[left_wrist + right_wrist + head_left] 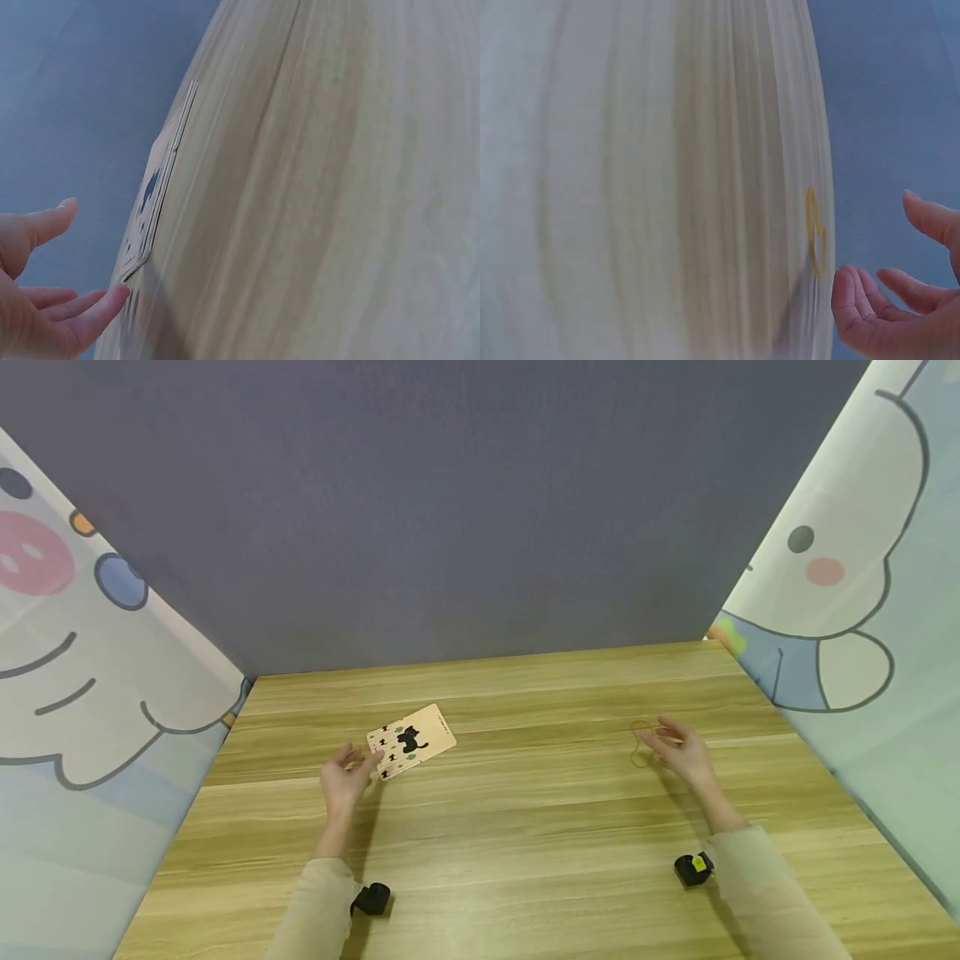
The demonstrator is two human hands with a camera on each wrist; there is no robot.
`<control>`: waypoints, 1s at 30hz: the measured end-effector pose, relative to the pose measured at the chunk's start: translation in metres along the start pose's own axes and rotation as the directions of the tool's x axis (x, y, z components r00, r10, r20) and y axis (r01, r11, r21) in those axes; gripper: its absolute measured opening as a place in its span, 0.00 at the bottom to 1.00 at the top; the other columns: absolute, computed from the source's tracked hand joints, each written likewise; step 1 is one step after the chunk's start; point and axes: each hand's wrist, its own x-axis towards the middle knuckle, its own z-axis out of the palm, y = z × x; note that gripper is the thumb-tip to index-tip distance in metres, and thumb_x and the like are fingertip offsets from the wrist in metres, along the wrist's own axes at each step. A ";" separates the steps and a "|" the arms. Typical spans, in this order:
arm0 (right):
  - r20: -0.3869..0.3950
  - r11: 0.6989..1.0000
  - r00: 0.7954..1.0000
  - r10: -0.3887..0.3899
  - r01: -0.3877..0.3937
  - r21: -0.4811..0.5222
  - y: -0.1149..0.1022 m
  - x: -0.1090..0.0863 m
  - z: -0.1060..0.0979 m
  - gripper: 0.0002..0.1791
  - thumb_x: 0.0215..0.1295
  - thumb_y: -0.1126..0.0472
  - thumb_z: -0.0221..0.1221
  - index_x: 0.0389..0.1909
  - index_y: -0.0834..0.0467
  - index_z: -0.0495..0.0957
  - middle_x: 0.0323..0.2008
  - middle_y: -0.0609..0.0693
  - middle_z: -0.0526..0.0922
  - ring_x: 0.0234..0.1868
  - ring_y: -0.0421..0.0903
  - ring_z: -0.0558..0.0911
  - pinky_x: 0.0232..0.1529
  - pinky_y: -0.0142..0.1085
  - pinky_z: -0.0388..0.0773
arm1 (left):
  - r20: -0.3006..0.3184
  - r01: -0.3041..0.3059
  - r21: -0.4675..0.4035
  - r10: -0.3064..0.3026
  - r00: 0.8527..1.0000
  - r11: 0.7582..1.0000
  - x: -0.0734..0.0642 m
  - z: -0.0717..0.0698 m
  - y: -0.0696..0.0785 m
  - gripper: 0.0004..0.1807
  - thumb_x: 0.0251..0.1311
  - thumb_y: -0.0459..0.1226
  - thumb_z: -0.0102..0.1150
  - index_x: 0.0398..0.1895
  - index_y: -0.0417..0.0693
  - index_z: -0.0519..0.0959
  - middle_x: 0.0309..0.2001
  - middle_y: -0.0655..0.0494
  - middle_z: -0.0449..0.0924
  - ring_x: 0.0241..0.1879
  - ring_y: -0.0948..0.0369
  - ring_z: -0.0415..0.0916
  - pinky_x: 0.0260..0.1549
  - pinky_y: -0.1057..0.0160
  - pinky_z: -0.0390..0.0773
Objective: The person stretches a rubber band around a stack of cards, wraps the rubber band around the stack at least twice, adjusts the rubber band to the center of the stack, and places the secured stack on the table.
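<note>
A thin cream notebook with a black cat printed on its cover lies at a slant on the table, left of the middle. At its lower left corner is my left hand, thumb and fingers spread apart; in the left wrist view the thumb stands off the notebook and a fingertip is close to its corner. On the right lies a thin yellow rubber band, loosely twisted. My right hand hovers beside it with nothing gripped; the right wrist view shows a gap between thumb and fingers, with the rubber band beyond the fingertips.
The wood-grain table runs back to a dark grey panel. Cartoon-printed curtains flank it on both sides. A black wrist device sits by the left sleeve, another device by the right.
</note>
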 end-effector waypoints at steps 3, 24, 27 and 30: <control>-0.022 1.000 1.000 0.011 -0.011 -0.008 0.002 0.002 -0.001 0.36 0.62 0.54 0.53 0.62 0.72 0.51 0.54 0.72 0.62 0.54 0.64 0.66 0.40 0.35 0.81 | -0.004 0.030 -0.021 -0.030 1.000 0.999 0.001 0.001 -0.001 0.40 0.45 0.35 0.66 0.60 0.29 0.58 0.52 0.33 0.67 0.46 0.43 0.71 0.27 0.79 0.78; -0.072 0.991 0.995 0.074 -0.082 -0.101 0.020 0.020 -0.006 0.30 0.58 0.57 0.58 0.54 0.74 0.63 0.48 0.71 0.70 0.31 0.38 0.76 0.28 0.26 0.81 | -0.110 0.026 0.110 -0.014 0.994 0.994 0.009 0.022 -0.006 0.36 0.36 0.33 0.72 0.51 0.26 0.68 0.44 0.33 0.73 0.39 0.47 0.73 0.24 0.78 0.75; -0.060 0.991 0.996 0.073 -0.079 -0.105 0.020 0.022 -0.007 0.30 0.58 0.58 0.58 0.53 0.75 0.64 0.47 0.72 0.71 0.28 0.37 0.77 0.27 0.27 0.81 | -0.112 0.028 0.126 -0.014 0.994 0.992 0.011 0.023 -0.007 0.35 0.35 0.33 0.72 0.50 0.27 0.70 0.43 0.34 0.73 0.39 0.50 0.71 0.24 0.78 0.72; -0.056 0.988 0.996 0.070 -0.077 -0.134 0.019 0.024 -0.008 0.28 0.57 0.58 0.59 0.51 0.75 0.66 0.45 0.71 0.73 0.27 0.37 0.77 0.25 0.25 0.80 | -0.102 0.043 0.149 -0.028 0.994 0.988 0.013 0.025 -0.007 0.31 0.35 0.34 0.72 0.46 0.28 0.72 0.42 0.37 0.72 0.37 0.54 0.67 0.23 0.77 0.70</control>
